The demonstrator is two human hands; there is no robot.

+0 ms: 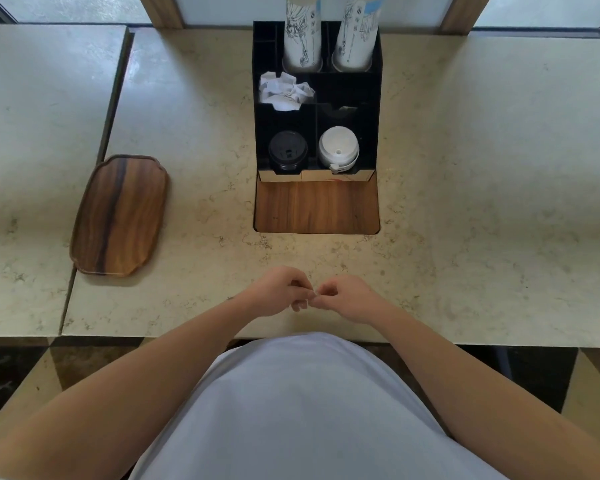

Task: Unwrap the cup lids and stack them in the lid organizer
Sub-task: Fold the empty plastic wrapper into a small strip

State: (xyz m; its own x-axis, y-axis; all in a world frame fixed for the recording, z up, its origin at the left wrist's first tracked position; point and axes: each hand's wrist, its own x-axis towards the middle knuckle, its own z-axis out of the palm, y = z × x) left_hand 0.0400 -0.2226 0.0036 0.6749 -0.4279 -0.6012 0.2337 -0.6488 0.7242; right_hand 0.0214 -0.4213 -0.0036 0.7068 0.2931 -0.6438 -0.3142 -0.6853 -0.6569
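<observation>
A black lid organizer stands on the stone counter straight ahead. Its front left compartment holds a stack of black lids. The front right compartment holds a stack of white lids. Crumpled white wrapping fills a middle left compartment. My left hand and my right hand hover close together over the counter's near edge, well short of the organizer. Both have curled fingers whose tips almost meet, and I see nothing held between them.
Two tall stacks of printed paper cups stand in the organizer's rear slots. A wooden panel lies in front of the organizer. A wooden tray sits at the left. A seam divides two counter slabs.
</observation>
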